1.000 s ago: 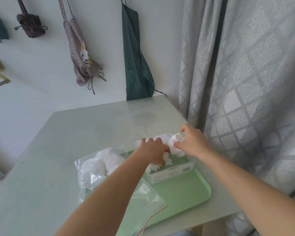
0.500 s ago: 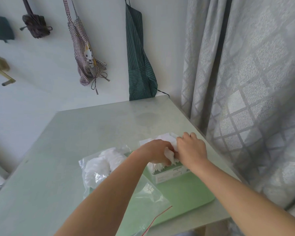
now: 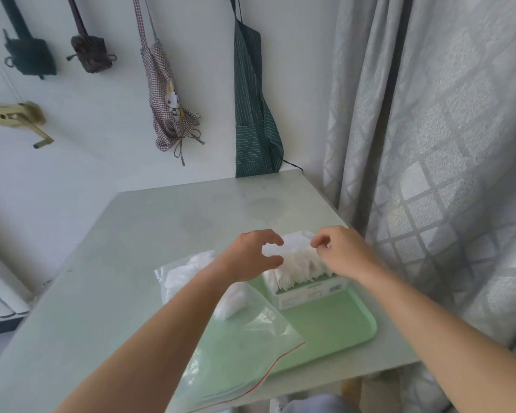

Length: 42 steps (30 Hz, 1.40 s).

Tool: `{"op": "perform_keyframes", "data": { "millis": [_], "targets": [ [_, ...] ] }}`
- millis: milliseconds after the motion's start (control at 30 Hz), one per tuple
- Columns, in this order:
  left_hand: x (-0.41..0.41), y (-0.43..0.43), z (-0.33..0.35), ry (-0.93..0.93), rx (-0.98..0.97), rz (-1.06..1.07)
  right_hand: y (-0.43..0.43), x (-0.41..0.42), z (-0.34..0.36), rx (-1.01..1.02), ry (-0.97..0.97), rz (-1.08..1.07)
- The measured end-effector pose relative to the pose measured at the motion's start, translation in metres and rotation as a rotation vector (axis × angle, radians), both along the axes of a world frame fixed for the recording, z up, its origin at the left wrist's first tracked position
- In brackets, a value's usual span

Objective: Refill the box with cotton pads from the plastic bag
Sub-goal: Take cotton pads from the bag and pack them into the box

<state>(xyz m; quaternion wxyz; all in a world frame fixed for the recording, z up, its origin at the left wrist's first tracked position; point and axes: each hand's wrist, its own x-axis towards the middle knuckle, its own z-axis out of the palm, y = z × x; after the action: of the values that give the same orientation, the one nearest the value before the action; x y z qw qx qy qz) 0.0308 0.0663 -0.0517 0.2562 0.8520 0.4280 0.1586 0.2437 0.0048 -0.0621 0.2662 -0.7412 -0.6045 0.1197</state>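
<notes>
Head view: you are looking down along both forearms, which reach over the pale desk [image 3: 125,263] to the far end of a green tray [image 3: 343,329].
Box: the box [image 3: 309,293] stands on the tray's far right part, its white labelled side facing you.
Cotton pads: the cotton pads [image 3: 298,265] stand on edge in the box, packed close and rising above its rim in a ragged white fan.
Left hand: your left hand [image 3: 248,256] hovers at the left end of the pads, its fingers bent in a loose claw. Thumb and forefinger are apart, with pads showing in the gap, and it grasps nothing.
Right hand: your right hand [image 3: 344,251] is at the right end of the pads, fingertips curled in toward the thumb just at their top edge. You cannot tell whether it pinches a pad or only touches.
Between the hands: the pads and the box lie directly under and between both hands.
Plastic bag: the plastic bag [image 3: 245,350] lies left of the box, partly on the tray, under your left forearm. Its red seal line faces you, and the bagged pads [image 3: 188,271] sit at its far end.
Backdrop: a grey curtain [image 3: 429,144] hangs on the right. A striped apron [image 3: 251,114] and a checked apron [image 3: 167,108] hang on the wall.
</notes>
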Motion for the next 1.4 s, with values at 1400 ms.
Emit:
{"op": "perform_keyframes", "data": {
  "millis": [1400],
  "targets": [
    [-0.153,-0.133,-0.032,-0.822,-1.033,0.69,-0.042,-0.161,-0.035,-0.178,-0.449,0.602]
  ]
}}
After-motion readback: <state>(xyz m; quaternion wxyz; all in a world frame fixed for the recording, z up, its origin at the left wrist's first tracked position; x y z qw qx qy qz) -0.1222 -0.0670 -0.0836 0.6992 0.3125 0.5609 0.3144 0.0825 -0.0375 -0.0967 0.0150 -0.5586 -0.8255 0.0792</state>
